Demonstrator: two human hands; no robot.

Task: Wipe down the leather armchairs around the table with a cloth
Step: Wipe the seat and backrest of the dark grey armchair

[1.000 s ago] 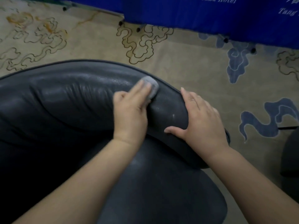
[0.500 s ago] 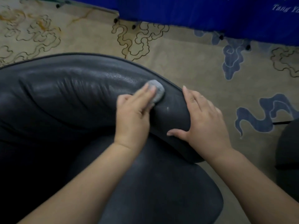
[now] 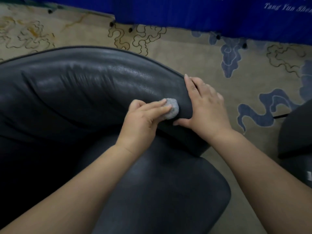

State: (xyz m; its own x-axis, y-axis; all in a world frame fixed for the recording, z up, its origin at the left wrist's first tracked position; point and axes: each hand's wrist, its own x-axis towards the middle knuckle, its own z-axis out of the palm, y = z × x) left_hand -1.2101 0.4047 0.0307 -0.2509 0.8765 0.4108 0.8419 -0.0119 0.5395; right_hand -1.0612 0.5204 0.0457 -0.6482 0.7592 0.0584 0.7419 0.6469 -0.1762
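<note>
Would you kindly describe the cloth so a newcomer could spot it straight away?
Find the dark leather armchair filling the left of the view, then follow its padded arm rightward. Between both hands, under the left hand fingers, sits the cloth: a small pale grey fuzzy wad, the only light thing on the leather.

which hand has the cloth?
The left hand: its fingers lie over the grey cloth, pressing it on the armchair back. The right hand holds no cloth; it rests flat on the back's end.
</note>
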